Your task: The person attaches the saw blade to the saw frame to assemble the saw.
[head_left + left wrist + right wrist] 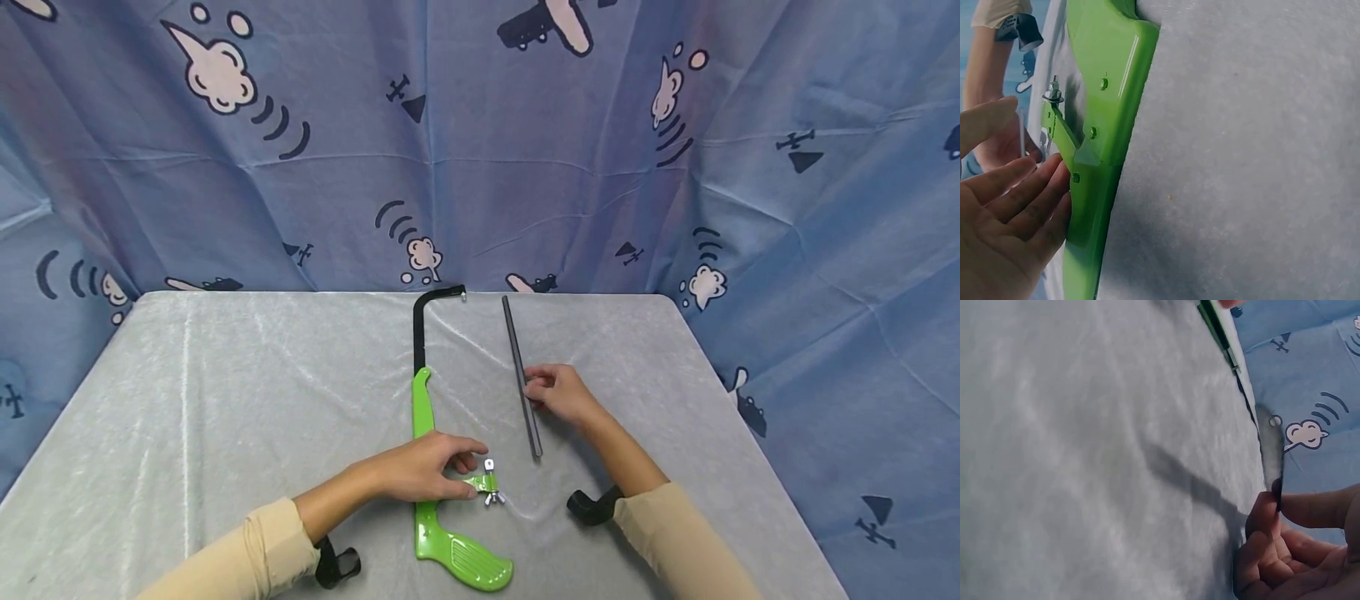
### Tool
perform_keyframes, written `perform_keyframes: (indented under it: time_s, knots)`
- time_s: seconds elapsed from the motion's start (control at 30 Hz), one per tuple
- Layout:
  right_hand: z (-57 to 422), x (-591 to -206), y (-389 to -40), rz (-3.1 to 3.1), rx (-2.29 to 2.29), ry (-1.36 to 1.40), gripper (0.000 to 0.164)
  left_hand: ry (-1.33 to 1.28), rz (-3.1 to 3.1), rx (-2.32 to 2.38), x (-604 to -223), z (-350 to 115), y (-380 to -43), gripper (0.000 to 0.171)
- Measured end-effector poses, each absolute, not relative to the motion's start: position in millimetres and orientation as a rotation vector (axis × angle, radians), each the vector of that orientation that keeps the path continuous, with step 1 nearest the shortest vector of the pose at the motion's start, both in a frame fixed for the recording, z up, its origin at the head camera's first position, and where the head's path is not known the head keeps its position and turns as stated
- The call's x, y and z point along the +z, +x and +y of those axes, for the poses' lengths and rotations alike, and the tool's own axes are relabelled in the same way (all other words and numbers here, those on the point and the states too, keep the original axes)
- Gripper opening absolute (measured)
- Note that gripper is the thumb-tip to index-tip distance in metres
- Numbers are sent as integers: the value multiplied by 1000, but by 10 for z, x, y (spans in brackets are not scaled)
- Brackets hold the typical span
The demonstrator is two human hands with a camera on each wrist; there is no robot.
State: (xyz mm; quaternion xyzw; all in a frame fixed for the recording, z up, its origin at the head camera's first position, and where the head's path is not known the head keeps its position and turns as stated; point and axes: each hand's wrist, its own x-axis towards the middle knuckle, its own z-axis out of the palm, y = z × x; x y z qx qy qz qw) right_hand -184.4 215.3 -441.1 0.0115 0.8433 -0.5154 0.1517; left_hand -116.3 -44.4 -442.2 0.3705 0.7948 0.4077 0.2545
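Observation:
A hacksaw frame (422, 404) with a bright green handle and a black bow lies lengthwise on the table. My left hand (427, 468) is over its green part, beside the short green bracket (480, 482) that carries a wing nut (493, 498). In the left wrist view the fingers (1029, 200) reach against the green body, with the thumb well apart from them. My right hand (561, 393) pinches a long grey hacksaw blade (514, 340) between thumb and forefinger, right of the frame. The right wrist view shows the blade (1272, 453) raised above the cloth.
Pale grey plush cloth covers the table (300, 375). A blue patterned curtain (480, 150) hangs behind it and along both sides. Black wrist mounts (592, 507) are strapped at both sleeves, close to the tabletop.

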Motion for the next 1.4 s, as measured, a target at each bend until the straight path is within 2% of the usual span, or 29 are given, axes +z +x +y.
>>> perform_keyframes:
  time_s: [0.37, 0.97, 1.4]
  knots:
    - [2101, -4445, -1860, 2129, -1751, 42, 43, 1011, 2127, 1113, -4419, -442, -1174, 52]
    - [1948, -4484, -1841, 2055, -1786, -60, 44, 981, 2126, 1083, -4428, -428, -1175, 50]
    - [1829, -4493, -1842, 2048, -1782, -30, 42, 1025, 2159, 1036, -4401, -431, -1158, 41]
